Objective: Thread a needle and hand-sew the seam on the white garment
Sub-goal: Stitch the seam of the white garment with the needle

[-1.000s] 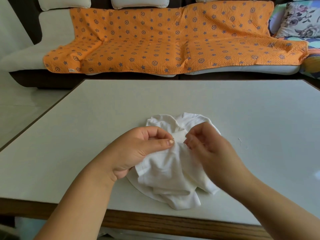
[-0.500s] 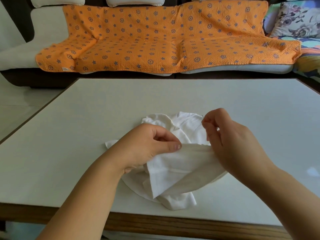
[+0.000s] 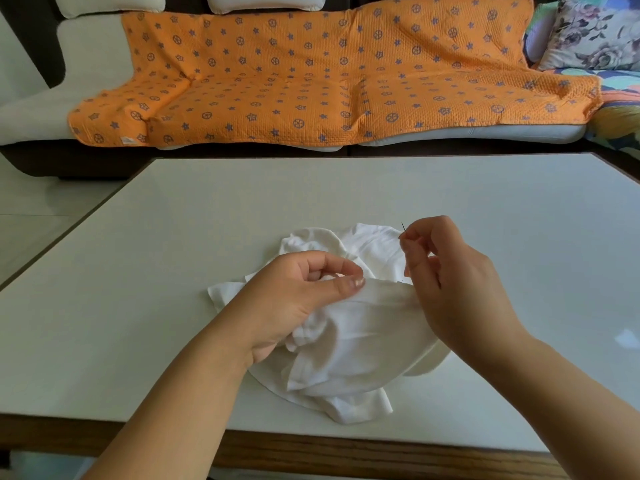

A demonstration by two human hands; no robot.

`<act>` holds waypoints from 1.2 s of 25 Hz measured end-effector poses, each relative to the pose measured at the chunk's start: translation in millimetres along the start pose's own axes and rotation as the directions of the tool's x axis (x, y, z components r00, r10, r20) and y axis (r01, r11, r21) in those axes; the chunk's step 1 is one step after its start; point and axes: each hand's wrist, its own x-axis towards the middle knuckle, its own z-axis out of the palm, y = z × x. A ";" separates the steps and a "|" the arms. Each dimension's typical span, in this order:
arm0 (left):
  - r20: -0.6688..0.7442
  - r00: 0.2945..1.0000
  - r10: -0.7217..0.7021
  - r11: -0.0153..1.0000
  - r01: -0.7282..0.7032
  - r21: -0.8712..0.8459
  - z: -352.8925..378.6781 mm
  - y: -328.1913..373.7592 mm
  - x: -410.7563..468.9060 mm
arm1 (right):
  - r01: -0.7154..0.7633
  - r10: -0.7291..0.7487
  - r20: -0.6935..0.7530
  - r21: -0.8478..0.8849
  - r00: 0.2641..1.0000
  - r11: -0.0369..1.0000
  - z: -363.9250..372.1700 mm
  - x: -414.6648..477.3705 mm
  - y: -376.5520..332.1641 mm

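A plain white garment (image 3: 356, 341) lies on a pale grey-white table (image 3: 173, 237) whose near edge is brown wood with a darker grain. A needle (image 3: 403, 227) shows as a thin dark line against the tabletop. Behind, an orange quilted throw (image 3: 311, 81) carries a repeat of blue-grey stars and spoked circles. It is spread over a cream sofa (image 3: 90, 39) with a dark brown base. At far right, a pillow (image 3: 595, 36) bears grey and mauve flowers on a pale ground, above a cover (image 3: 620, 109) in patches of navy, teal, orange and yellow. The floor (image 3: 41, 216) is pale off-white.
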 end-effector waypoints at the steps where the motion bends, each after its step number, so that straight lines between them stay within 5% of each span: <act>1: -0.011 1.000 -0.006 0.999 0.006 0.039 0.0 0.4 -0.3 | 0.000 0.000 -0.002 -0.001 1.000 1.000 -0.5 -0.1 0.0; 11: -0.072 0.996 0.062 0.995 -0.056 0.079 0.8 -2.5 -1.6 | 0.130 -0.139 -0.078 -0.113 0.987 0.985 -8.1 -7.8 -7.2; 14: -0.070 0.993 0.092 0.994 -0.087 0.072 0.4 -1.8 -1.7 | -0.107 0.082 0.137 0.188 0.987 0.976 -19.9 -15.4 -28.4; 17: -0.069 0.993 0.092 0.991 -0.085 0.105 -0.1 -1.9 -1.7 | -0.349 0.217 0.473 0.210 0.854 0.914 -20.1 -15.4 -34.4; 30: -0.066 0.994 0.089 0.992 -0.082 0.100 -2.0 -2.6 -2.6 | -0.475 0.305 0.530 0.217 0.791 0.853 -11.3 -11.0 -28.1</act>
